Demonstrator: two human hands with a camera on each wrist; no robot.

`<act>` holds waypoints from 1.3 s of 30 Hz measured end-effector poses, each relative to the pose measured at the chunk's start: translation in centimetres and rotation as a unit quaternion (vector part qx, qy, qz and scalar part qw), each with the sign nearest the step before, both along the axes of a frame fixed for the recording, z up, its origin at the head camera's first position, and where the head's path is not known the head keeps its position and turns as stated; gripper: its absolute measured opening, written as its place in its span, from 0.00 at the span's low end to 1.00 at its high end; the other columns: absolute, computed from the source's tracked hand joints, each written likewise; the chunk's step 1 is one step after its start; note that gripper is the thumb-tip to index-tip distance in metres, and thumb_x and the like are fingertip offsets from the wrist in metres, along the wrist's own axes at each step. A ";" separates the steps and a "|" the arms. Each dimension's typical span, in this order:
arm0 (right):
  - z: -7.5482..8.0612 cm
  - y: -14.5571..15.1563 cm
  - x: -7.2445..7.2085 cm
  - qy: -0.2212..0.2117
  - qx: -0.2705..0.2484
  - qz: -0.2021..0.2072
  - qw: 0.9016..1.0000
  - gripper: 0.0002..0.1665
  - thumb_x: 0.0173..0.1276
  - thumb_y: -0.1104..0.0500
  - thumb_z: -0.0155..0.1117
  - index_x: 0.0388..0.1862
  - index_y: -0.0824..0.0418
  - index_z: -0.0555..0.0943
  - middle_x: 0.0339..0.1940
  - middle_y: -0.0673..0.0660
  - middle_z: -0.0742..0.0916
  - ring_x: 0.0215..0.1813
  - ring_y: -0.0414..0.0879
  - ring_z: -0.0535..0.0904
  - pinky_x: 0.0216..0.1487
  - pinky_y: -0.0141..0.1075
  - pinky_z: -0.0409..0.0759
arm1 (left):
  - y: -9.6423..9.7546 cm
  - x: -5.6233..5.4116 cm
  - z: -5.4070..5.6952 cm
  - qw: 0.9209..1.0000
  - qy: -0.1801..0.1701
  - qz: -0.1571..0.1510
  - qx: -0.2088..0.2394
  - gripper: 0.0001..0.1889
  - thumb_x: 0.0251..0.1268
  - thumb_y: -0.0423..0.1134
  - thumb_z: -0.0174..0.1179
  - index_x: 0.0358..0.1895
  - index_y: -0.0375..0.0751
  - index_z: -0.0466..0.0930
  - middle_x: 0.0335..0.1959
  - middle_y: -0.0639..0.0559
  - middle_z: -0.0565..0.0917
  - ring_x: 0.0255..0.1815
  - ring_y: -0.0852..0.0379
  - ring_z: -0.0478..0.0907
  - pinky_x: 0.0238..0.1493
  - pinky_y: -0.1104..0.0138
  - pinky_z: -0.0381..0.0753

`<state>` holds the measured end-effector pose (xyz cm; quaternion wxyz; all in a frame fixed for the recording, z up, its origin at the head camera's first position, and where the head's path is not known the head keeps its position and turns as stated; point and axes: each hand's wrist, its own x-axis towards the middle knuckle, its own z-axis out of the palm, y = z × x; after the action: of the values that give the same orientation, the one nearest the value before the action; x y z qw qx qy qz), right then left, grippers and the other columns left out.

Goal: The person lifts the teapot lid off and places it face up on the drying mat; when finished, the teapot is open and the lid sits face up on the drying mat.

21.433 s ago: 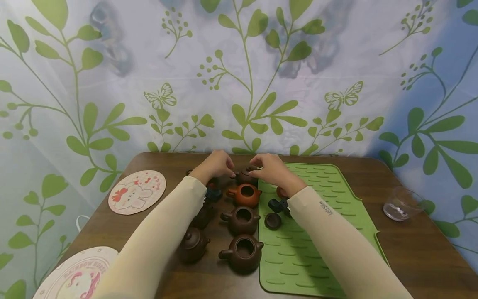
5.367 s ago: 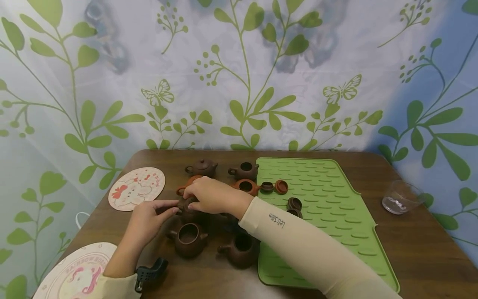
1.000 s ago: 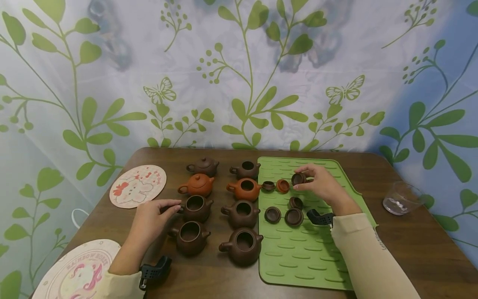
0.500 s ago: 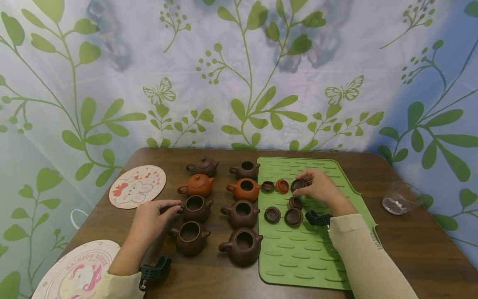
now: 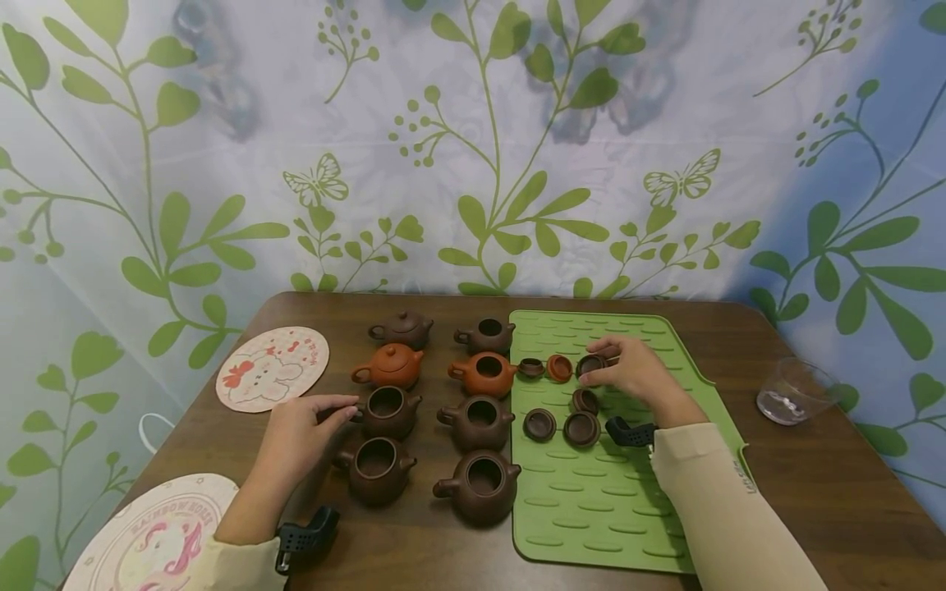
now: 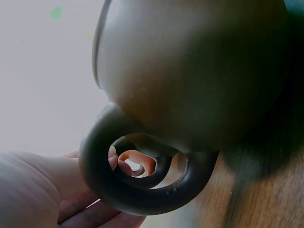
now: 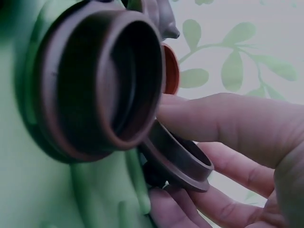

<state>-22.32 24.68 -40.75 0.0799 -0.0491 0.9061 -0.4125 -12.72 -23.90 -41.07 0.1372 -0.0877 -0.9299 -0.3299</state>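
Observation:
With thumb and forefinger my left hand [image 5: 299, 439] pinches the handle of a dark brown teapot [image 5: 388, 413], which is lidless. In the left wrist view the teapot's ring handle [image 6: 142, 202] fills the lower middle. Over the green mat [image 5: 606, 509], my right hand [image 5: 637, 376] grips a dark teapot lid [image 7: 175, 161], hollow side up, at mat level. Several other lids lie near it: an orange lid [image 5: 559, 368], a small dark lid [image 5: 530, 368], and brown lids [image 5: 580, 428] nearer me. Whether the held lid touches the mat, I cannot tell.
Another column of open teapots [image 5: 484, 488] stands along the mat's left edge. Behind the held teapot are two lidded ones, orange [image 5: 389, 365] and dark [image 5: 402, 328]; an open one [image 5: 378, 469] stands in front. Round placemats [image 5: 272, 369] lie left, a clear cup [image 5: 791, 394] right.
Since a second ago my right hand has lowered the lid toward the mat; the left stays on the handle. Compared with 21 seconds ago, the two front left teapots are open and more lids lie on the mat.

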 end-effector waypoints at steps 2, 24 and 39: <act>0.0 0.1 0.0 -0.004 -0.009 -0.004 1.000 0.37 0.67 0.56 0.81 0.70 0.65 0.78 0.66 0.71 0.78 0.62 0.68 0.76 0.57 0.61 0.77 | 0.0 0.0 0.0 1.000 0.001 0.000 -0.002 0.07 0.69 0.33 0.72 0.47 0.41 0.94 0.41 0.49 0.91 0.47 0.45 0.88 0.47 0.46 0.83; 1.9 0.9 0.8 0.030 -0.011 -0.001 0.999 0.38 0.69 0.50 0.79 0.70 0.69 0.76 0.65 0.72 0.80 0.62 0.68 0.77 0.54 0.58 0.81 | 0.1 0.2 0.1 1.000 0.014 -0.001 -0.004 0.07 0.67 0.32 0.74 0.46 0.40 0.94 0.39 0.50 0.92 0.45 0.46 0.88 0.45 0.48 0.83; 3.4 -0.5 1.4 0.058 -0.016 0.011 0.998 0.31 0.72 0.50 0.76 0.67 0.64 0.79 0.66 0.69 0.80 0.66 0.67 0.76 0.57 0.59 0.80 | 0.4 0.1 0.1 1.000 0.007 0.002 -0.005 0.07 0.68 0.32 0.72 0.47 0.40 0.94 0.40 0.49 0.91 0.46 0.45 0.88 0.47 0.46 0.83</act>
<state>-20.92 24.13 -37.37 0.0304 -0.0841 0.9017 -0.4229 -12.60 -23.54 -40.96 0.1442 -0.0888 -0.9306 -0.3245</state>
